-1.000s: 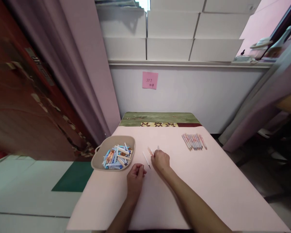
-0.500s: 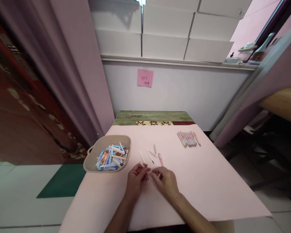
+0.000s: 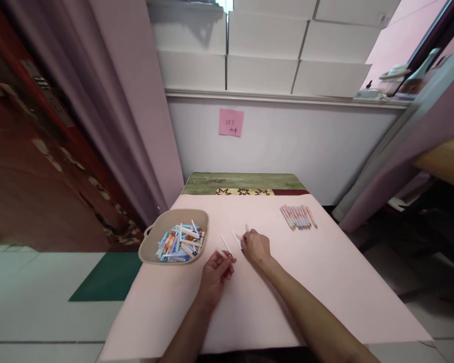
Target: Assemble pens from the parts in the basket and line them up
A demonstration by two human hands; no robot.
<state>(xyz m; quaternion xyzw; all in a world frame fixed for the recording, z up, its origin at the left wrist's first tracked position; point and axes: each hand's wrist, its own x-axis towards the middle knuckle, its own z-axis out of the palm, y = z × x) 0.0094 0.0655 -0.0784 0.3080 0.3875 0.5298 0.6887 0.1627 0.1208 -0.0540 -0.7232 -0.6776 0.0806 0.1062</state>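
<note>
My left hand [image 3: 215,272] is closed in a pinch above the near part of the table, with a small pale pen part [image 3: 220,252] between its fingertips. My right hand [image 3: 257,246] is down on the tabletop, fingers curled together among loose pen parts; what they grip is hidden beneath them. Between the hands lie two thin white pen refills [image 3: 226,244], the right one [image 3: 236,239] with a dark tip close to my right fingers. A greyish pen piece [image 3: 247,228] shows just beyond the right knuckles.
A beige basket [image 3: 151,248] full of blue, white and orange pen parts stands on the left. At the back right, a row of pens [image 3: 298,218] lies side by side on the pink table cover [image 3: 325,292]. Behind the table, a pink note [image 3: 231,122] is stuck on the wall.
My right hand has moved away from the left one, forward onto the loose parts, covering the pink pen piece's place. The left hand stays near its place, still pinching. The view has shifted slightly.
</note>
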